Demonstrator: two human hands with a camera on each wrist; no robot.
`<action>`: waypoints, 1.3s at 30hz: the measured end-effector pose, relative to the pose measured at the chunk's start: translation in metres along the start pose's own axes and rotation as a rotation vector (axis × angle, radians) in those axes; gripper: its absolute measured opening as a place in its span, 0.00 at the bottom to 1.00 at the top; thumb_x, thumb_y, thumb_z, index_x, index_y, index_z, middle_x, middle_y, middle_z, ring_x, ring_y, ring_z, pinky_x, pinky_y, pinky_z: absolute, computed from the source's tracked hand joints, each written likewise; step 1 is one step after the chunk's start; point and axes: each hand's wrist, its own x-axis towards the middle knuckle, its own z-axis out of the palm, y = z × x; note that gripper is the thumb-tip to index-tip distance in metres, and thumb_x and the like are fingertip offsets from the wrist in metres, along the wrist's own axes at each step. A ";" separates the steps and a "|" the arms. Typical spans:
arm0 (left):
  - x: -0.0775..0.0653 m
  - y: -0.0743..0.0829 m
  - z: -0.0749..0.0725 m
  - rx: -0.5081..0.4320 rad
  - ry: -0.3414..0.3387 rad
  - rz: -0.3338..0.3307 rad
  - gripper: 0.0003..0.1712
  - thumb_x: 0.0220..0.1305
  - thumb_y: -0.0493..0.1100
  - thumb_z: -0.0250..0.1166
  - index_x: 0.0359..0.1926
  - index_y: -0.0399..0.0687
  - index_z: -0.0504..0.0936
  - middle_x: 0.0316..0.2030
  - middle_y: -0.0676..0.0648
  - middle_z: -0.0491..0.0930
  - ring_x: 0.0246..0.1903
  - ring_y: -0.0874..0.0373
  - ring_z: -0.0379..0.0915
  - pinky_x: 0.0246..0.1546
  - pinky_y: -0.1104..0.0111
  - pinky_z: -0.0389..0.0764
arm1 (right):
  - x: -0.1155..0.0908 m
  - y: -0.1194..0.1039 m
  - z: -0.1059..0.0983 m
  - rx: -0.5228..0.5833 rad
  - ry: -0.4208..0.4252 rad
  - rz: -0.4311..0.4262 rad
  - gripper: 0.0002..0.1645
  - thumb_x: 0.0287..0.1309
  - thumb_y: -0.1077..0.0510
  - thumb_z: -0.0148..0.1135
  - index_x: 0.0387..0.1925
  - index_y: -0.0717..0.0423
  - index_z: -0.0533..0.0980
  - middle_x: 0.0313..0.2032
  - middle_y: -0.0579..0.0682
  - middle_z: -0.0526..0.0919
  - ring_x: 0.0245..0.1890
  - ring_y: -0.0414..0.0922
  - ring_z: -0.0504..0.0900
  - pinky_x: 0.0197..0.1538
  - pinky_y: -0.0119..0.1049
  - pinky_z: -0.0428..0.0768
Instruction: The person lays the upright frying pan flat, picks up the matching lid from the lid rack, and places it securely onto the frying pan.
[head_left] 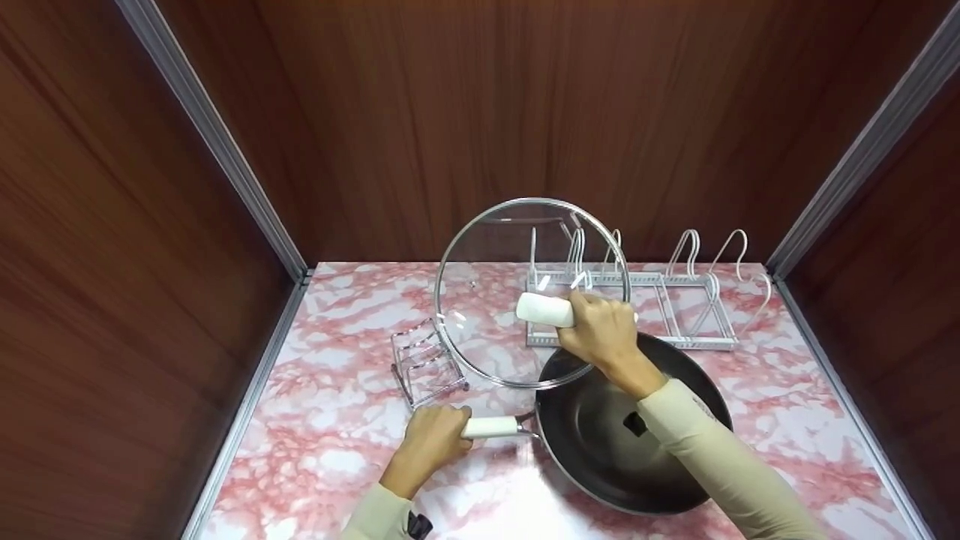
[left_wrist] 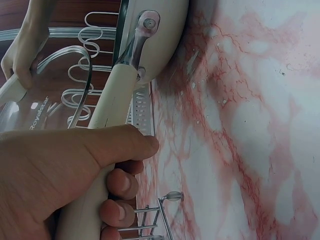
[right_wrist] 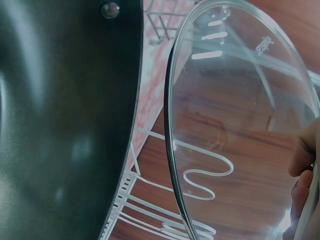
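In the head view my left hand (head_left: 437, 435) grips the cream handle of a dark frying pan (head_left: 600, 442), its fingers wrapped round the grip in the left wrist view. The pan's inside faces up toward the head camera. My right hand (head_left: 600, 326) holds a clear glass lid (head_left: 487, 262) by its white handle, up above the table and to the upper left of the pan. A metal rim runs round the lid, which overlaps the pan's far edge in the head view. The right wrist view has the lid (right_wrist: 225, 115) beside the pan's dark inner wall (right_wrist: 75, 125).
Behind the pan stands a white wire rack (head_left: 697, 343) with several looped dividers, partly seen through the lid. A small metal wire rack (head_left: 427, 367) sits left of the lid. Brown wood-look panels (head_left: 450, 112) enclose the red-and-white marbled table (head_left: 322, 420).
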 end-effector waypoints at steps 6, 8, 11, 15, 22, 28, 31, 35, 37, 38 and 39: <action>0.000 0.000 0.001 0.004 0.017 -0.007 0.19 0.44 0.48 0.81 0.24 0.53 0.75 0.17 0.53 0.77 0.16 0.51 0.74 0.17 0.59 0.68 | -0.003 0.002 -0.003 -0.003 -0.009 0.004 0.13 0.32 0.59 0.68 0.25 0.56 0.75 0.18 0.56 0.82 0.11 0.59 0.75 0.13 0.51 0.67; 0.000 0.000 0.001 0.010 0.017 -0.006 0.19 0.44 0.48 0.81 0.24 0.53 0.76 0.17 0.53 0.77 0.17 0.51 0.74 0.17 0.59 0.69 | -0.004 0.002 -0.004 -0.007 -0.010 0.003 0.13 0.32 0.60 0.68 0.25 0.56 0.76 0.18 0.56 0.82 0.12 0.59 0.75 0.13 0.50 0.67; 0.000 0.000 0.001 0.013 0.016 -0.007 0.20 0.44 0.49 0.82 0.24 0.53 0.76 0.17 0.53 0.77 0.17 0.51 0.75 0.18 0.59 0.70 | -0.007 0.003 -0.005 -0.011 -0.016 0.003 0.13 0.31 0.60 0.68 0.25 0.56 0.75 0.16 0.55 0.81 0.12 0.57 0.73 0.13 0.49 0.66; -0.001 0.001 0.001 0.008 0.017 -0.008 0.20 0.44 0.49 0.81 0.24 0.52 0.76 0.17 0.53 0.77 0.16 0.51 0.74 0.18 0.59 0.70 | -0.010 0.004 -0.007 0.003 -0.036 0.014 0.12 0.30 0.61 0.67 0.23 0.56 0.74 0.15 0.54 0.79 0.11 0.54 0.71 0.13 0.47 0.64; 0.000 0.000 0.002 0.003 0.010 -0.015 0.19 0.45 0.50 0.81 0.25 0.52 0.76 0.17 0.53 0.77 0.16 0.51 0.73 0.18 0.59 0.69 | -0.014 0.004 -0.012 0.017 -0.094 0.058 0.11 0.32 0.60 0.68 0.23 0.56 0.74 0.16 0.54 0.80 0.11 0.54 0.71 0.13 0.48 0.65; 0.000 -0.001 0.002 0.000 0.011 -0.011 0.19 0.45 0.50 0.81 0.25 0.52 0.76 0.17 0.53 0.77 0.16 0.51 0.72 0.17 0.60 0.68 | -0.019 0.006 -0.015 0.019 -0.118 0.073 0.11 0.36 0.60 0.69 0.24 0.56 0.75 0.17 0.56 0.81 0.11 0.54 0.72 0.13 0.49 0.67; 0.000 -0.001 0.001 0.005 0.009 -0.009 0.20 0.45 0.50 0.82 0.25 0.52 0.77 0.17 0.53 0.77 0.15 0.52 0.72 0.17 0.60 0.68 | -0.023 0.007 -0.015 0.000 -0.109 0.065 0.12 0.37 0.59 0.70 0.25 0.57 0.74 0.22 0.59 0.84 0.10 0.55 0.71 0.13 0.50 0.67; 0.000 0.000 0.000 0.012 0.009 -0.009 0.20 0.45 0.51 0.82 0.24 0.52 0.76 0.17 0.53 0.77 0.15 0.52 0.72 0.17 0.59 0.68 | -0.028 0.009 -0.016 -0.023 -0.099 0.052 0.13 0.37 0.59 0.69 0.25 0.57 0.73 0.21 0.59 0.82 0.09 0.54 0.69 0.12 0.49 0.65; 0.000 0.000 0.000 0.012 0.008 -0.010 0.20 0.45 0.51 0.82 0.24 0.53 0.76 0.17 0.53 0.77 0.15 0.52 0.72 0.17 0.59 0.68 | -0.030 0.010 -0.018 -0.025 -0.102 0.051 0.13 0.36 0.60 0.68 0.25 0.56 0.72 0.17 0.57 0.80 0.09 0.53 0.69 0.12 0.48 0.64; 0.000 0.000 0.000 0.010 0.008 -0.011 0.20 0.45 0.50 0.82 0.24 0.53 0.76 0.17 0.53 0.77 0.15 0.51 0.72 0.17 0.59 0.68 | -0.032 0.010 -0.018 -0.025 -0.107 0.050 0.13 0.36 0.60 0.68 0.25 0.57 0.72 0.14 0.56 0.77 0.09 0.53 0.69 0.12 0.48 0.64; 0.000 0.000 0.000 0.007 0.007 -0.011 0.20 0.45 0.50 0.82 0.24 0.53 0.76 0.17 0.53 0.77 0.15 0.51 0.73 0.17 0.59 0.68 | -0.033 0.011 -0.019 -0.027 -0.111 0.050 0.13 0.36 0.60 0.68 0.25 0.57 0.72 0.13 0.55 0.76 0.09 0.53 0.69 0.12 0.48 0.64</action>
